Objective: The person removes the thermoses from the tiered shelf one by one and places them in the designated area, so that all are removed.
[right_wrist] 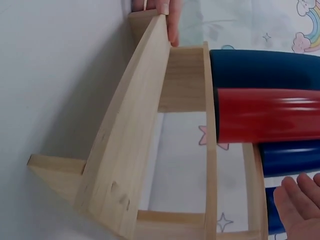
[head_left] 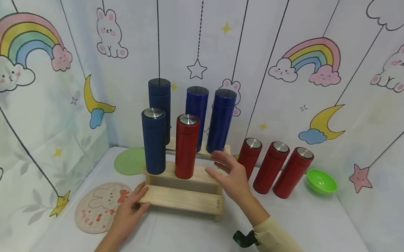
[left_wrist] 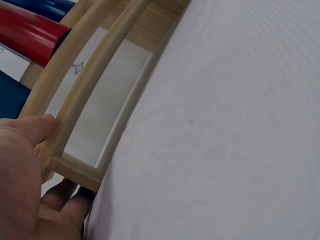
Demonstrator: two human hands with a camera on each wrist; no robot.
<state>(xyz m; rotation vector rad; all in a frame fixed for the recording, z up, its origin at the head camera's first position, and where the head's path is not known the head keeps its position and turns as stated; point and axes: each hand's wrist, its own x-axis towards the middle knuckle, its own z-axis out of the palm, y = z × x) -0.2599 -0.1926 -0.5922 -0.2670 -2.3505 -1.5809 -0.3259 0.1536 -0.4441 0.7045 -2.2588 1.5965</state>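
Observation:
A three-step wooden rack (head_left: 182, 199) stands on the white table. At the left end of its lowest step my left hand (head_left: 128, 212) grips the wood; in the left wrist view the thumb (left_wrist: 37, 127) lies on the step and other fingers reach behind its end. The middle step carries a dark blue flask (head_left: 153, 145) and a red flask (head_left: 185, 149), both upright with steel-topped lids. My right hand (head_left: 235, 179) holds nothing, its fingers spread over the right end of that step, right of the red flask. Three blue flasks (head_left: 221, 122) stand on the top step.
Right of the rack stand three more red flasks (head_left: 271, 169), the nearest one partly behind my right hand. A green bowl (head_left: 321, 182) sits beyond them. To the left lie a green round mat (head_left: 129, 161) and a rabbit-print mat (head_left: 97, 210). A patterned curtain (head_left: 214, 29) hangs behind.

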